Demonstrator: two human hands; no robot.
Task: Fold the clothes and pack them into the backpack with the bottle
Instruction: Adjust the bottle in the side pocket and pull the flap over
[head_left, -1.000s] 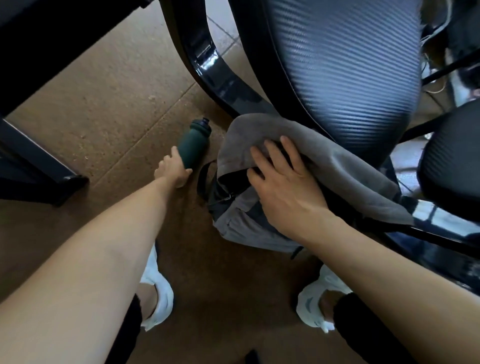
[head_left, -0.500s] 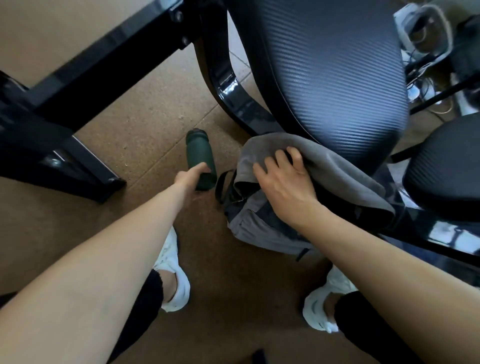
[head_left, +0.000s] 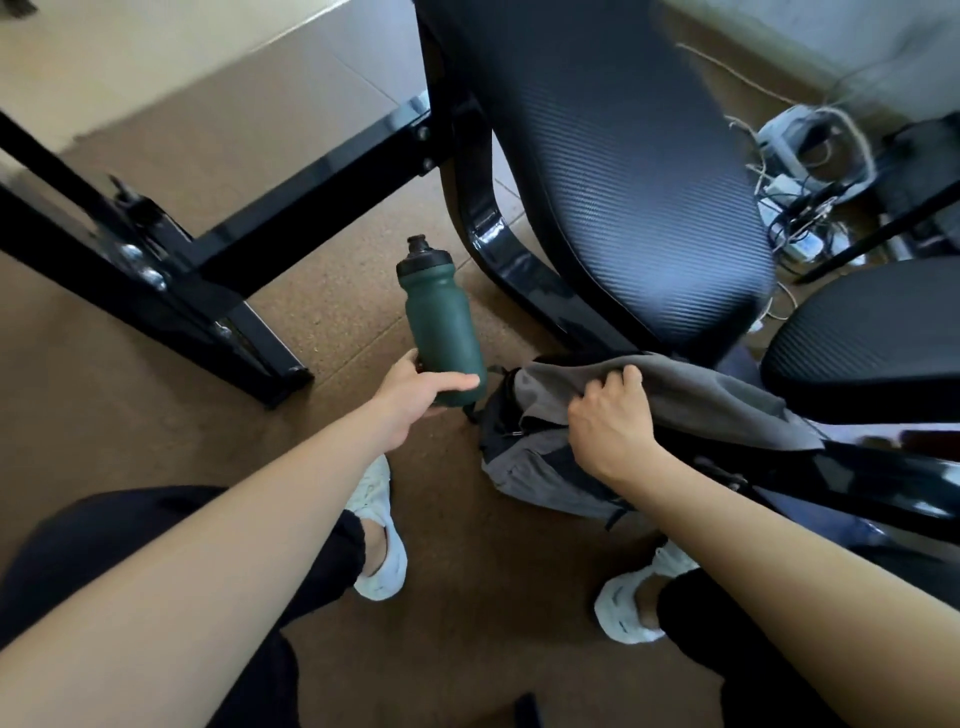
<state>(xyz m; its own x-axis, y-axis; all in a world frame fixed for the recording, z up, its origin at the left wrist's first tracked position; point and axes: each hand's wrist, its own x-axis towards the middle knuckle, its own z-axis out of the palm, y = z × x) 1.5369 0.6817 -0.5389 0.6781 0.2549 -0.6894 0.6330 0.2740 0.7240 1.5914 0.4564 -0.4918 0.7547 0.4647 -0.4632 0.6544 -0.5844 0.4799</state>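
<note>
The floor (head_left: 322, 332) is brown and looks like cork board, and on the far left a black table frame (head_left: 311, 205) stands on it. Just right of the frame's leg, the left hand (head_left: 415, 400) holds the bottle (head_left: 441, 322) by its lower end. The thumb lies across the front and the other fingers wrap behind, so the dark green body stands almost upright with the cap on top. I think it is held low like this so that the base can go first into the bag. The backpack (head_left: 524, 467) lies on the floor just beside the bottle, partly under the chair (head_left: 623, 182), with its mouth turned toward the bottle. The right hand (head_left: 608, 426) rests on top of it, fingers curled into the edge of a grey cloth (head_left: 701, 395), probably to keep the opening wide. From this angle I cannot say surely whether this cloth is a packed garment or the flap of the bag. Farther right, behind the chair, cables (head_left: 800, 208) lie in a heap.
</note>
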